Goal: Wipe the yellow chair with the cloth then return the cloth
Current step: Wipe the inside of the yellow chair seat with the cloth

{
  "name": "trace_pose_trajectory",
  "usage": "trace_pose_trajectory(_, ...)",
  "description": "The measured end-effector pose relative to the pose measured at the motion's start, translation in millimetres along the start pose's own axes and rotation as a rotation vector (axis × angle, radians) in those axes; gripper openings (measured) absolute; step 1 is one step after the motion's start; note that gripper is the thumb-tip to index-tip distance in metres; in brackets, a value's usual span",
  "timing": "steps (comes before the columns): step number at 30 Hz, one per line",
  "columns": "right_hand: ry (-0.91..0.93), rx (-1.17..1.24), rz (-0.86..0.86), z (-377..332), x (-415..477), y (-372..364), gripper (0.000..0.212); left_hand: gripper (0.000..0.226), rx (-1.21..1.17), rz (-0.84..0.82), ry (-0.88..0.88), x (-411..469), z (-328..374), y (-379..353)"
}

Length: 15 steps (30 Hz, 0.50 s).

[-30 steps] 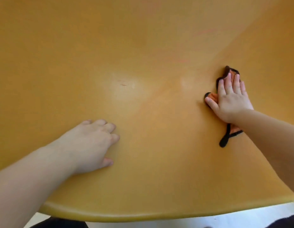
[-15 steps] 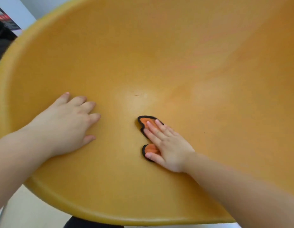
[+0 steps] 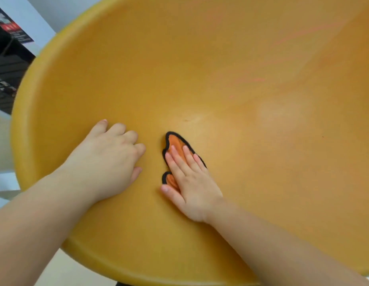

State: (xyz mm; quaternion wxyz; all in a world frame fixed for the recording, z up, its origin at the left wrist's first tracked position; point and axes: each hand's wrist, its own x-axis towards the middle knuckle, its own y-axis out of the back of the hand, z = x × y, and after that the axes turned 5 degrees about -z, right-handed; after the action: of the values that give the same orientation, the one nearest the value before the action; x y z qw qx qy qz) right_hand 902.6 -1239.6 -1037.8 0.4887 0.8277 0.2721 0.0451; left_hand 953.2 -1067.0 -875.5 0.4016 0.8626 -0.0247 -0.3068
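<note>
Cloth now at the middle of the seat, swept in from its right side.
The right hand presses it flat with straight fingers, none curled round it, just beside the left hand, which rests on the yellow chair near its left rim and holds nothing. One stroke has crossed the seat and slowed, perhaps to turn back. Most of the cloth is hidden under the palm. Wiping goes on; the return is not yet begun.
</note>
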Motion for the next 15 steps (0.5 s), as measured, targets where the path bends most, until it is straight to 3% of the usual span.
trace_pose_trajectory(3, -0.001, -0.125, -0.057, 35.2, -32.4, 3.3, 0.08, 0.05, -0.021, 0.007, -0.018, -1.0, -2.6, 4.9)
trace_pose_trajectory(8, -0.619, -0.206, 0.111, 130.1, -34.4, 48.7, 0.086, 0.048, -0.033, -0.008, -0.039, -4.5, -0.6, 5.6)
trace_pose_trajectory(11, -0.823, -0.105, 0.22, 141.1, -17.0, 56.8, 0.086, 0.049, -0.033, -0.027, -0.028, -2.7, 3.0, 8.3)
trace_pose_trajectory(13, -0.832, 0.0, 0.217, 112.2, -0.4, 46.5, 0.089, 0.05, -0.048, -0.049, -0.003, -6.1, 3.9, 9.7)
trace_pose_trajectory(15, -0.607, 0.021, 0.143, 60.8, 7.4, 25.8, 0.093, 0.052, -0.041, -0.066, 0.007, -9.6, 8.4, 13.1)
